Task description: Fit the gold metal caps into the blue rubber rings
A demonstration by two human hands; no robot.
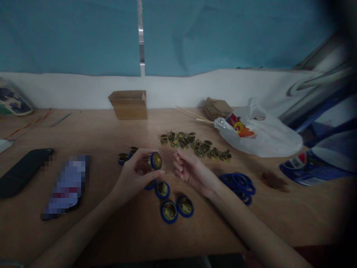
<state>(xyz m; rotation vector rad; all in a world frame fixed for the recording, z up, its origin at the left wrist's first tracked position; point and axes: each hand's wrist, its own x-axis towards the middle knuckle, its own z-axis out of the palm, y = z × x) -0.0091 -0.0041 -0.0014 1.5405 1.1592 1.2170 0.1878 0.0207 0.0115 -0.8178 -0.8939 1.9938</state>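
Observation:
My left hand (132,175) grips a round brass-coloured metal piece (157,161) with a blue ring around its edge, between thumb and fingers. Just to its right, my right hand (191,171) is closed with its fingers curled in; whatever may be inside is hidden. Below the hands lie several ringed brass pieces (169,211), and others (123,158) sit left of my left hand, partly covered by it. Brass pieces without visible blue rings (200,150) are grouped beyond my right hand. A pile of loose blue rings (242,185) lies beside my right forearm.
A small open cardboard box (129,108) stands near the wall. At right are a white plastic bag (267,137), a brown packet (217,108), thin sticks and a blue Pepsi container (306,169). A black phone-like object (23,173) and a blurred-out item (67,190) lie left.

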